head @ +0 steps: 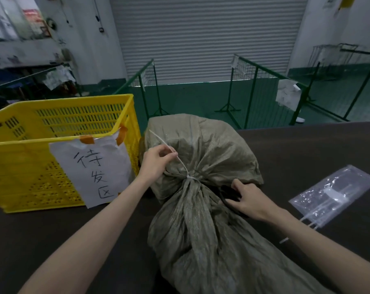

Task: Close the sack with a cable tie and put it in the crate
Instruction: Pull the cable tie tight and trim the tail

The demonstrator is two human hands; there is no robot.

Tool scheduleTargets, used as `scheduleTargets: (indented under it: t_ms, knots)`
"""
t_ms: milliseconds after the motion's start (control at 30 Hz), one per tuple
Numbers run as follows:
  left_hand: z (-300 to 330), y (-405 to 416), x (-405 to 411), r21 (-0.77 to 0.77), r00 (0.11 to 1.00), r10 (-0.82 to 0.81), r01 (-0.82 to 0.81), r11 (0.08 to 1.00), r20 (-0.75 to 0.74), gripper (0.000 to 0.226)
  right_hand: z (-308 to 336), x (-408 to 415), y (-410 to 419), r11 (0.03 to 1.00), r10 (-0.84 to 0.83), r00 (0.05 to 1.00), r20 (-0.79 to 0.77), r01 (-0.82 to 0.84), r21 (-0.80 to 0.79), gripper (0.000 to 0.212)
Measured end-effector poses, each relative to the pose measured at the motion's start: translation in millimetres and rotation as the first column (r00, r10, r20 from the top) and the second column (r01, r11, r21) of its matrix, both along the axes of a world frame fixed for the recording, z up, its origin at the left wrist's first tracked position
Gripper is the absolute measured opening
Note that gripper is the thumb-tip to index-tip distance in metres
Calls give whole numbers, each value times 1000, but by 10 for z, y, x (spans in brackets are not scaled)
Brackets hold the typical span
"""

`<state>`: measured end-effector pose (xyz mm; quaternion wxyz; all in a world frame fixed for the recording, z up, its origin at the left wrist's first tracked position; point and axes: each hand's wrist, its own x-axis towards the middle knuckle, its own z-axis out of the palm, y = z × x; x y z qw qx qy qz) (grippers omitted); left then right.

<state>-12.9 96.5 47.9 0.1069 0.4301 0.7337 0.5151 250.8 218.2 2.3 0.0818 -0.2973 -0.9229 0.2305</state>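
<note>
A grey-green woven sack (209,149) lies on the dark table (307,145), its neck gathered at the middle. A white cable tie (181,163) is looped round that neck, and its long tail runs up and to the left. My left hand (156,161) pinches the tail just left of the sack. My right hand (246,199) grips a fold of the sack and a dark object on the sack's right side, below the tied neck. The yellow slatted crate (59,124) stands on the table to the left, with nothing showing inside it.
A white paper sign (93,168) with handwritten characters is taped to the crate's front. A clear plastic bag of spare cable ties (334,194) lies on the table at the right. Green mesh barriers (252,81) and a roller shutter stand beyond the table's far edge.
</note>
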Motion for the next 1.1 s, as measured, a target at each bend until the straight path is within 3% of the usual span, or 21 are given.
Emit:
scheduleTargets:
  t_ms: [67, 200, 500, 633, 800, 1100]
  knots:
    - [82, -22, 2, -6, 998, -11, 11, 1000, -55, 6, -31, -78, 12, 993, 39, 995, 92, -49, 108, 39]
    - [179, -44, 49, -30, 986, -64, 60, 998, -154, 10, -49, -204, 89, 987, 28, 988, 150, -51, 155, 38]
    - [242, -18, 112, -27, 966, -144, 141, 990, -214, 10, -65, -371, 167, 960, 76, 974, 215, -129, 247, 42]
    - [276, 12, 109, -49, 958, -164, 157, 986, -236, 11, -61, -401, 161, 915, 80, 968, 240, -167, 367, 48]
    - [259, 43, 119, -44, 958, -140, 133, 990, -249, 12, -3, -440, 110, 846, 97, 941, 323, -250, 472, 52]
    - [151, 15, 124, 31, 968, -33, 42, 999, -250, 13, -27, -386, 64, 840, 106, 931, 348, -271, 469, 51]
